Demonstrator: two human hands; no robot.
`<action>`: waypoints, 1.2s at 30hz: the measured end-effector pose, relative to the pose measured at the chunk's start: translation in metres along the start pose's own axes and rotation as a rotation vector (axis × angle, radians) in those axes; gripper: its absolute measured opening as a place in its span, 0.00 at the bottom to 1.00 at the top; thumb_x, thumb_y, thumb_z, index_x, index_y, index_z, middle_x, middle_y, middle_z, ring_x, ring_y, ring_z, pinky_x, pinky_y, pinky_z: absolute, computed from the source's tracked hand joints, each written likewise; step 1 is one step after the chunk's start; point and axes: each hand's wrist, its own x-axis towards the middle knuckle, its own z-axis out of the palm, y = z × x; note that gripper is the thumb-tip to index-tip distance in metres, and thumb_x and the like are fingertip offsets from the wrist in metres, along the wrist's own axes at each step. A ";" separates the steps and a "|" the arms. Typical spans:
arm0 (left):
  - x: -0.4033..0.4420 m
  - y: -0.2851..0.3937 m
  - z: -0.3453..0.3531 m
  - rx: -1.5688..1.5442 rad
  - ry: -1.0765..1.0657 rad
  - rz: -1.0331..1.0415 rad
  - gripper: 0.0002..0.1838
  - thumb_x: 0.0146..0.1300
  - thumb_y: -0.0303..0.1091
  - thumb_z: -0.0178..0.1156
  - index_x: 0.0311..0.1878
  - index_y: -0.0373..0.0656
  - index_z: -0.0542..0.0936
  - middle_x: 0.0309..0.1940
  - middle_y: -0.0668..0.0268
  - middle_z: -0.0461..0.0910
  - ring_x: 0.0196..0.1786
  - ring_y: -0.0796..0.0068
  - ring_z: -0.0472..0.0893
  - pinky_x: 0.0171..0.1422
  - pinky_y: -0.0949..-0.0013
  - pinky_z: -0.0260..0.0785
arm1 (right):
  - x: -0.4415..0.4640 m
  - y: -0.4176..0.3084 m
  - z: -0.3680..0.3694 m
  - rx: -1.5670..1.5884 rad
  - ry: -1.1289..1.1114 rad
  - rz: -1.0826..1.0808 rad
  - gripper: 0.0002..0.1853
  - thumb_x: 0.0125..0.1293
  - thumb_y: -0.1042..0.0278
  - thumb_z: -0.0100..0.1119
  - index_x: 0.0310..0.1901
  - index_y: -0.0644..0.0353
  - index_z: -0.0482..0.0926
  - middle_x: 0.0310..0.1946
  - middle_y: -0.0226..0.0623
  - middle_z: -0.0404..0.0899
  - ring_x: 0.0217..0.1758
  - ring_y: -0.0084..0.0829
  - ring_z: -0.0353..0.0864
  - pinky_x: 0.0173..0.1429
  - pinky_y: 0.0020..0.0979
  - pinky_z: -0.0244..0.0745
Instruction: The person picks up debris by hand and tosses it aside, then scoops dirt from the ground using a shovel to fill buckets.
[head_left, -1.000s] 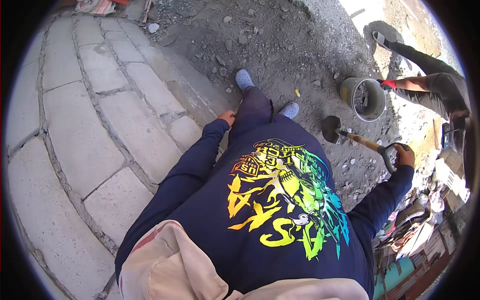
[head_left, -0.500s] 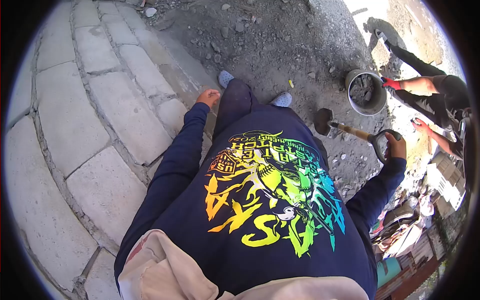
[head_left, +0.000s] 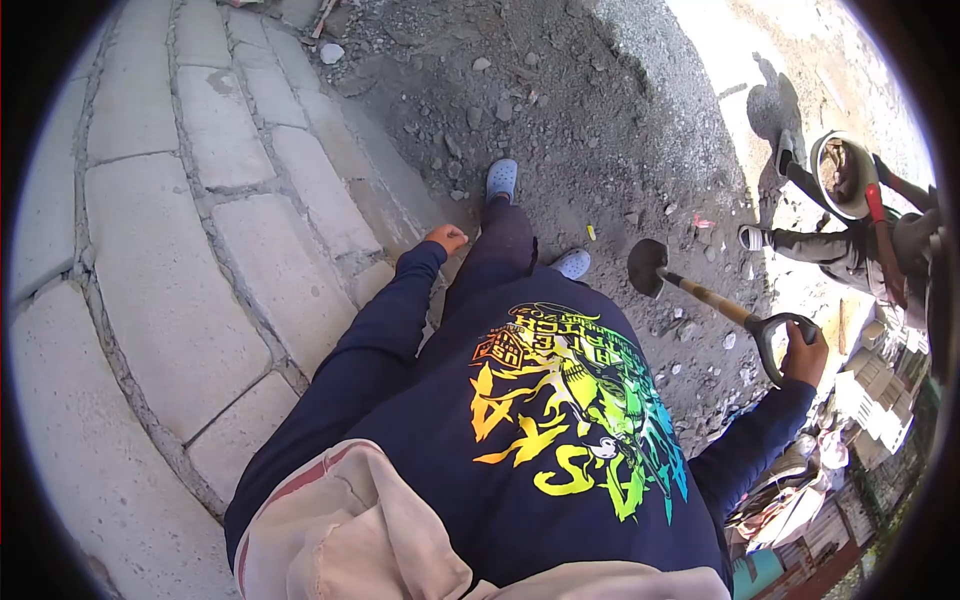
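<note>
My right hand (head_left: 804,354) is wrapped round the black D-shaped grip of a shovel (head_left: 712,298). Its wooden shaft slants away up and to the left, and the dark blade is at or just above the gravelly ground; contact is not clear. My left hand (head_left: 447,237) hangs beside my left thigh, close to the block wall. Its fingers are loosely curled, and nothing shows in them.
A wall of grey concrete blocks (head_left: 285,265) lines my left side. Dirt and stones (head_left: 480,100) cover the ground ahead. On the right, a person with a red glove carries a bucket (head_left: 848,178). Stacked blocks (head_left: 880,395) and scattered rubbish (head_left: 795,485) lie at lower right.
The other person has lifted the bucket off the ground and moved away to the right with it. My feet have shifted in a step, and the shovel stays in my right hand.
</note>
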 end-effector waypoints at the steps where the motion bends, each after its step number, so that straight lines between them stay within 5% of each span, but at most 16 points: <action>1: 0.015 0.002 -0.010 0.035 -0.021 0.006 0.19 0.59 0.44 0.63 0.46 0.39 0.78 0.35 0.62 0.80 0.29 0.76 0.77 0.36 0.71 0.72 | 0.001 -0.001 -0.009 -0.032 0.047 -0.010 0.09 0.58 0.66 0.63 0.30 0.62 0.77 0.12 0.26 0.67 0.09 0.17 0.60 0.14 0.23 0.53; 8: 0.086 0.082 -0.112 0.001 -0.021 0.147 0.19 0.58 0.44 0.62 0.48 0.42 0.78 0.33 0.69 0.81 0.29 0.80 0.77 0.32 0.73 0.70 | -0.026 -0.081 0.029 -0.010 -0.007 -0.069 0.09 0.57 0.65 0.64 0.35 0.61 0.79 0.13 0.25 0.67 0.09 0.16 0.59 0.15 0.23 0.52; 11: 0.088 0.130 -0.164 0.140 -0.043 0.137 0.19 0.60 0.48 0.59 0.50 0.48 0.77 0.34 0.72 0.81 0.32 0.80 0.79 0.30 0.74 0.68 | -0.042 -0.119 0.081 -0.193 -0.050 -0.056 0.16 0.53 0.60 0.67 0.39 0.63 0.81 0.28 0.36 0.82 0.31 0.27 0.79 0.40 0.30 0.73; 13: 0.112 0.142 -0.196 0.242 -0.071 0.113 0.19 0.60 0.47 0.58 0.51 0.49 0.77 0.36 0.73 0.81 0.33 0.80 0.79 0.29 0.73 0.69 | -0.054 -0.134 0.123 -0.051 -0.048 -0.173 0.17 0.52 0.57 0.68 0.39 0.60 0.82 0.29 0.41 0.82 0.32 0.33 0.82 0.40 0.32 0.73; 18: 0.171 0.144 -0.249 0.255 -0.098 0.004 0.19 0.60 0.49 0.58 0.51 0.53 0.76 0.40 0.71 0.80 0.37 0.75 0.79 0.37 0.62 0.73 | -0.081 -0.179 0.177 -0.185 -0.002 -0.085 0.18 0.51 0.49 0.65 0.37 0.54 0.82 0.27 0.43 0.81 0.33 0.45 0.81 0.38 0.40 0.75; 20: 0.174 0.152 -0.244 0.171 -0.064 -0.024 0.13 0.60 0.44 0.58 0.47 0.54 0.77 0.34 0.73 0.81 0.29 0.78 0.78 0.30 0.68 0.70 | -0.088 -0.196 0.184 -0.202 -0.050 -0.094 0.20 0.52 0.46 0.64 0.39 0.52 0.81 0.26 0.42 0.81 0.34 0.45 0.81 0.39 0.42 0.75; 25: 0.164 0.170 -0.200 0.241 -0.211 0.004 0.16 0.61 0.46 0.58 0.50 0.52 0.76 0.35 0.71 0.81 0.31 0.77 0.79 0.33 0.67 0.71 | -0.094 -0.210 0.198 -0.148 -0.008 -0.138 0.18 0.50 0.54 0.64 0.40 0.55 0.81 0.25 0.44 0.80 0.32 0.48 0.80 0.38 0.42 0.75; 30: 0.168 0.178 -0.162 0.476 -0.506 0.379 0.20 0.58 0.42 0.64 0.50 0.39 0.77 0.39 0.62 0.81 0.36 0.73 0.81 0.38 0.70 0.74 | -0.100 -0.210 0.208 -0.167 0.034 -0.144 0.21 0.46 0.57 0.63 0.43 0.56 0.81 0.26 0.45 0.80 0.31 0.48 0.80 0.39 0.42 0.75; 36: 0.177 0.218 -0.189 0.464 -0.433 0.413 0.19 0.58 0.40 0.63 0.49 0.40 0.77 0.38 0.63 0.81 0.35 0.74 0.81 0.36 0.72 0.74 | -0.106 -0.211 0.213 -0.138 -0.040 -0.187 0.15 0.47 0.58 0.60 0.35 0.57 0.79 0.26 0.46 0.80 0.33 0.47 0.81 0.40 0.44 0.76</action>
